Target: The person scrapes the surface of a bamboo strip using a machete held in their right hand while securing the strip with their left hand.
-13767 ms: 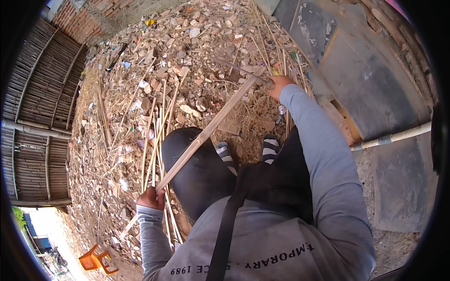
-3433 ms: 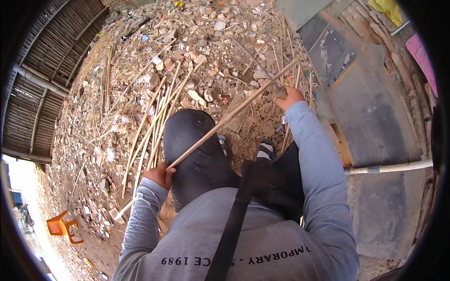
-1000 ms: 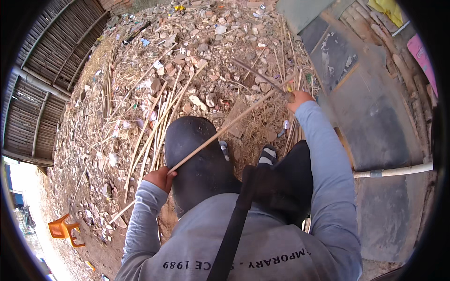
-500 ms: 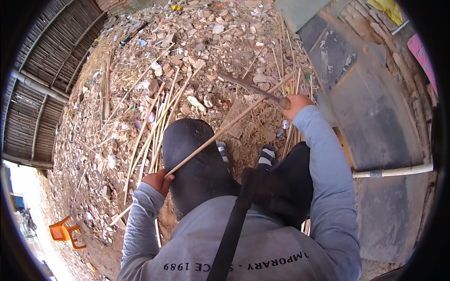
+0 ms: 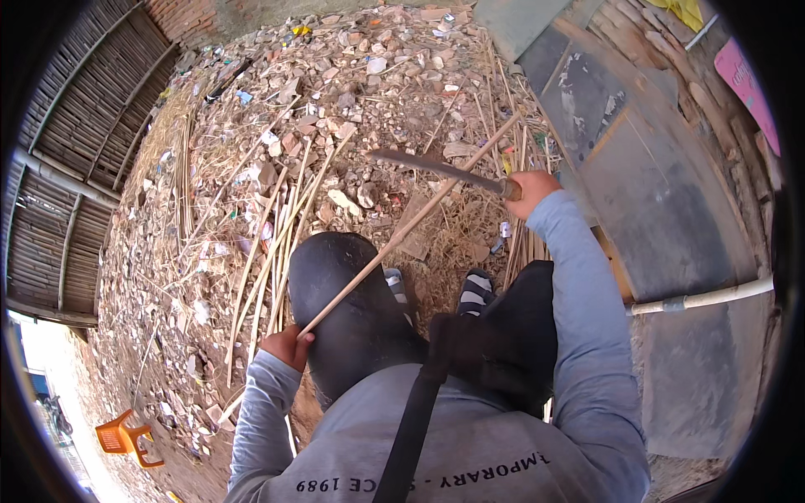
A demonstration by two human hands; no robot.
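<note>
My left hand point(image 5: 287, 348) is closed around the near end of a long bamboo strip point(image 5: 394, 241), beside my left knee. The strip slants up and to the right across my thigh, and its far end reaches over the rubble. In my right hand point(image 5: 535, 193) is the wooden handle of a machete point(image 5: 432, 166), fingers wrapped round it. Its dark blade points left and crosses the strip toward the far end; whether the edge touches it I cannot tell. More cut bamboo strips point(image 5: 272, 243) lie in a loose bundle left of my knee.
Broken brick, stones and litter point(image 5: 352, 92) cover the ground. Dark sheet panels point(image 5: 662, 201) and a pale pole point(image 5: 704, 298) are at the right. A bamboo-slat wall point(image 5: 67, 168) stands at the left, with an orange plastic chair point(image 5: 126, 438) nearer. More strips point(image 5: 524, 243) lie by my right foot.
The machete blade has tilted flatter, its tip dropping nearer to me and slightly left. Both hands keep their holds, and the whole view has shifted a little.
</note>
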